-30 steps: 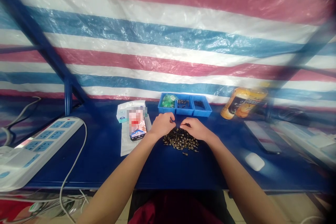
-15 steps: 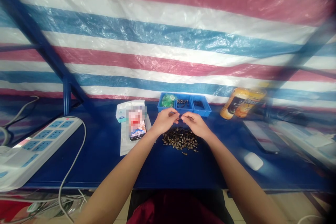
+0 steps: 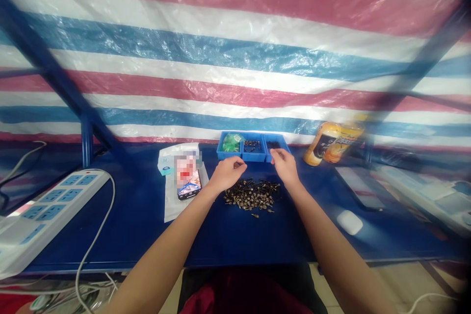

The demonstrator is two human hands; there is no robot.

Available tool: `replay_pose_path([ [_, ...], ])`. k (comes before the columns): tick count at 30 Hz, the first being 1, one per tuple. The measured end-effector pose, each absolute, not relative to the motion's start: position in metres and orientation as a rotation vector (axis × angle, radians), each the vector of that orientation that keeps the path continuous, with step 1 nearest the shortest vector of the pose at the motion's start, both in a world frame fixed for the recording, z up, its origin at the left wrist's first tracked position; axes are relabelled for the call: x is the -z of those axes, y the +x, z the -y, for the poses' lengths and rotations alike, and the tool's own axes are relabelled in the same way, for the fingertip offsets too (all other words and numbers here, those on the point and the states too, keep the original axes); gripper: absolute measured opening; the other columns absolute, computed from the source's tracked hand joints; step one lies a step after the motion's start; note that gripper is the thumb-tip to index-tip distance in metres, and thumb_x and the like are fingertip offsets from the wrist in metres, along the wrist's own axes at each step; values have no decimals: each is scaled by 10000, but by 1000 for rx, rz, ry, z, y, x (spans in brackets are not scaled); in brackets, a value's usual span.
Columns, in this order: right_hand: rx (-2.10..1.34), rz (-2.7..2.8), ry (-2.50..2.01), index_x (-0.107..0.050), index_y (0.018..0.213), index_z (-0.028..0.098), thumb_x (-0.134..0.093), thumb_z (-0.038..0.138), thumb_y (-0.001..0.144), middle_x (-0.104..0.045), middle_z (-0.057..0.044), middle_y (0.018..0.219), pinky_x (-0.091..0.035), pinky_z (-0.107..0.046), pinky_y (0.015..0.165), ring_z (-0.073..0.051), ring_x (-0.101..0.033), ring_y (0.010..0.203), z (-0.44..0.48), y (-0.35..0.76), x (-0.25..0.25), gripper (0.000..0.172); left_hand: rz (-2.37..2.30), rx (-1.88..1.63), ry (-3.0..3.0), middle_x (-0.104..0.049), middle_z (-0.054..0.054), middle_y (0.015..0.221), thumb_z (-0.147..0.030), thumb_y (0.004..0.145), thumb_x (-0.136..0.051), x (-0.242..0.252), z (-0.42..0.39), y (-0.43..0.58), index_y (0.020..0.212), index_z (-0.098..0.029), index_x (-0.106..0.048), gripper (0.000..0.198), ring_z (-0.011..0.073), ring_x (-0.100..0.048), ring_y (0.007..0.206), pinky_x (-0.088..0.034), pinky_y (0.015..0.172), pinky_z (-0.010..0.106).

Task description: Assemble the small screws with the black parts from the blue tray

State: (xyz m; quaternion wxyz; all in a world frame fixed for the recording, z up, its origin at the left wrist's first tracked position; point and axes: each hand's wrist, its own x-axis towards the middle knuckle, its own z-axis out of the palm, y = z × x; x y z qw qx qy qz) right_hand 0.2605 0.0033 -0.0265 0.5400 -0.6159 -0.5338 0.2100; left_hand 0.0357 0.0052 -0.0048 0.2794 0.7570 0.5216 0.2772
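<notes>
A loose pile of small dark screws with brass-coloured heads [image 3: 252,196] lies on the blue table [image 3: 128,225], just below my hands. My left hand [image 3: 227,174] is curled at the pile's upper left, its fingertips close together. Whether it holds a small piece is hidden. My right hand [image 3: 285,167] reaches past the pile, fingertips at the right compartment of a blue three-part tray [image 3: 241,157]. That compartment holds small black parts [image 3: 273,144], the middle one holds dark screws [image 3: 251,145], and the left one holds a green bag [image 3: 231,142]. Nothing is clearly visible in my right fingers.
A phone [image 3: 188,185] lies on a white packet [image 3: 184,206] left of my left hand. Farther left sits a white power strip [image 3: 51,203] with a cable. Yellow drink bottles [image 3: 331,143] stand at the back right, and a white oval device [image 3: 349,222] lies at the right.
My hands have parted from their position together above the pile. My right hand has moved right, over the tray's right compartment, and my left hand has drawn back slightly left.
</notes>
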Motion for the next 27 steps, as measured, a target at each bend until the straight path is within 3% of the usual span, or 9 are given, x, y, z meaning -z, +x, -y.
replay_pose_path([
  [3, -542, 1503, -1457, -710, 891, 193, -573, 452, 868, -673, -26, 694, -468, -317, 674, -192, -616, 669, 0, 258, 25, 294, -1395, -631, 2132, -749, -1, 916, -401, 840, -581, 11, -5, 35, 947, -283, -730, 219, 211, -679, 859, -484, 776, 296],
  [8, -595, 2075, -1300, -771, 974, 246, -618, 312, 857, -729, -42, 939, -483, -331, 769, -200, -652, 812, 9, 251, 27, 204, -1319, -530, 2236, -757, 12, 941, -400, 821, -594, 18, -6, 34, 936, -286, -749, 224, 229, -682, 886, -483, 768, 283],
  [12, -525, 2232, -1264, -792, 945, 290, -608, 250, 870, -714, -40, 922, -485, -339, 799, -198, -654, 819, 12, 245, 30, 203, -1286, -536, 2289, -755, 17, 936, -349, 822, -588, 20, -4, 35, 867, -296, -760, 185, 233, -681, 879, -489, 756, 278],
  [21, -584, 2062, -1278, -767, 870, 242, -641, 252, 833, -757, -23, 867, -505, -319, 728, -203, -685, 781, 13, 242, 24, 132, -1484, -683, 2257, -742, 61, 950, -414, 892, -533, 17, 3, 43, 910, -275, -741, 251, 261, -673, 878, -475, 747, 310],
  [27, -768, 1711, -1200, -768, 889, 211, -698, 350, 801, -774, -48, 921, -540, -351, 803, -231, -715, 865, 12, 233, 26, 179, -1439, -834, 2195, -705, 58, 797, -459, 933, -471, 9, 6, 48, 749, -229, -702, 374, 229, -644, 760, -434, 700, 295],
])
